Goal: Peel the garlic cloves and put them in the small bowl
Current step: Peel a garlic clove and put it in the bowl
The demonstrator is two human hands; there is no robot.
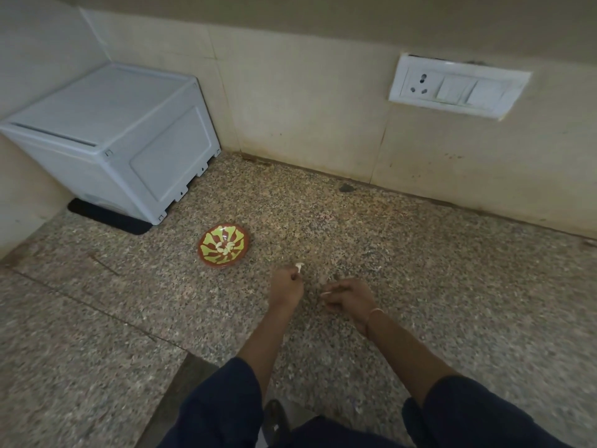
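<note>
A small brown bowl point(223, 246) with a yellow-green flower pattern stands on the speckled stone counter point(420, 270). A few peeled white garlic cloves point(225, 247) lie in its middle. My left hand point(286, 286) is just right of the bowl and pinches a white garlic clove point(299, 267) at its fingertips. My right hand point(350, 297) hovers beside it with fingers curled around a small pale scrap, probably garlic skin point(326, 294); it is too blurred to name for sure.
A white plastic box point(109, 137) on a black mat point(109, 216) fills the back left corner. Tiled wall behind carries a white socket and switch plate point(458, 87). A dark spot point(346, 188) lies near the wall. The counter's front edge steps down at the lower middle.
</note>
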